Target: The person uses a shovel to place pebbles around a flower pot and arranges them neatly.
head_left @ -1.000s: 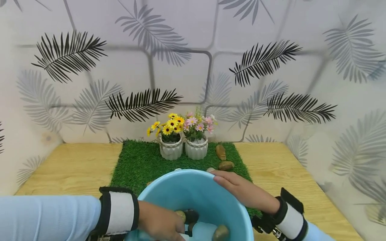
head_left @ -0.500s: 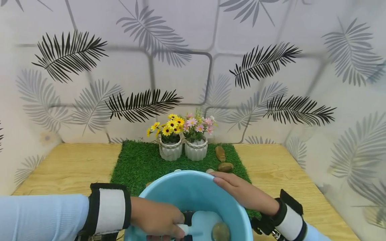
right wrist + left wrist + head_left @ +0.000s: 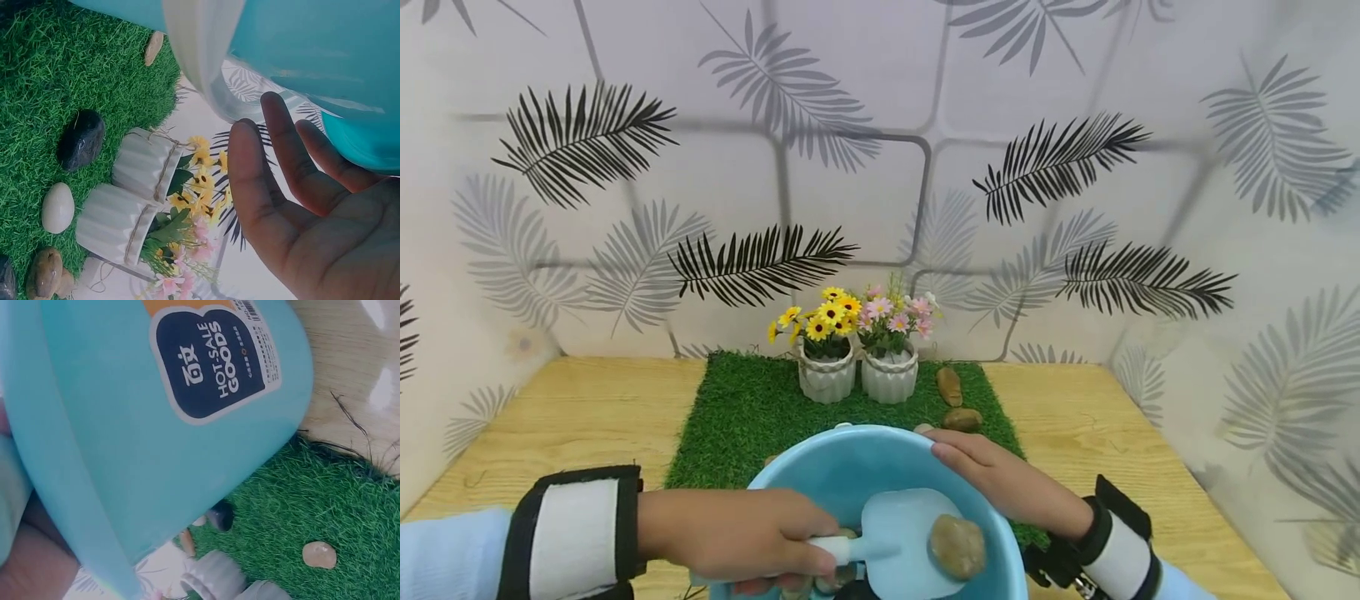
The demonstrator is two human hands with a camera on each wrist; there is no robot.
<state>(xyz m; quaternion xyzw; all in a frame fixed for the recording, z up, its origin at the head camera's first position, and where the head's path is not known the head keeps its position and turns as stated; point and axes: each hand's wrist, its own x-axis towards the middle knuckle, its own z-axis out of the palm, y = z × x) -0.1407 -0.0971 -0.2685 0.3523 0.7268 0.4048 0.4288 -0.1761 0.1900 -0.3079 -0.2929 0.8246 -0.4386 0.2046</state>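
My left hand point(image 3: 737, 533) grips the handle of a light blue toy shovel point(image 3: 891, 512) over the mouth of a light blue bucket point(image 3: 823, 467). On the shovel's blade lies a brownish stone point(image 3: 957, 547). Several more stones show below, inside the bucket, partly hidden by the hand and shovel. My right hand point(image 3: 1015, 479) rests against the bucket's right rim, fingers extended along it; in the right wrist view its fingertips are right at the pale rim edge point(image 3: 200, 69). The left wrist view shows the bucket's outer wall with a dark label point(image 3: 209, 369).
Beyond the bucket, a green turf mat point(image 3: 737, 417) covers part of the wooden table point(image 3: 610, 400). White pots hold yellow flowers point(image 3: 827, 317) and pink flowers point(image 3: 895, 317). Brown stones point(image 3: 950, 387), a black stone point(image 3: 81, 140) and a white stone point(image 3: 58, 208) lie on the turf.
My left hand has drawn back left and raised the shovel inside the bucket, with the stone now up on its blade. The right hand stays at the rim.
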